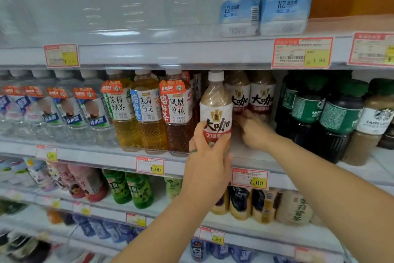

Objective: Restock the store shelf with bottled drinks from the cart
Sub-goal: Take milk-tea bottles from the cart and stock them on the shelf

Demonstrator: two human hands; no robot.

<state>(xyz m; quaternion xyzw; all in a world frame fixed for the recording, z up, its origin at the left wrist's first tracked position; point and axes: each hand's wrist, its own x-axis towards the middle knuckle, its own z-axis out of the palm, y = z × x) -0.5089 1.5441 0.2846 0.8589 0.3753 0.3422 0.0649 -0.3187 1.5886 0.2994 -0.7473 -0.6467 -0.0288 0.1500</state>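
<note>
Left grip [207,156] wrapped round the lower body of a milk-coffee bottle [215,109], thumb across the red label band; bottle upright at the front of the middle shelf [128,152], base hidden, so set down or not unclear. Looks full, so probably fairly heavy; thin plastic likely yields to a squeeze, label film slick; a low, full-hand hold suits it. Right grip [253,130] blurred, low against matching bottles [262,98] farther back; clasping or only touching, cannot tell. Tea bottles [147,113] just left; dark coffee bottles [339,117] right.
</note>
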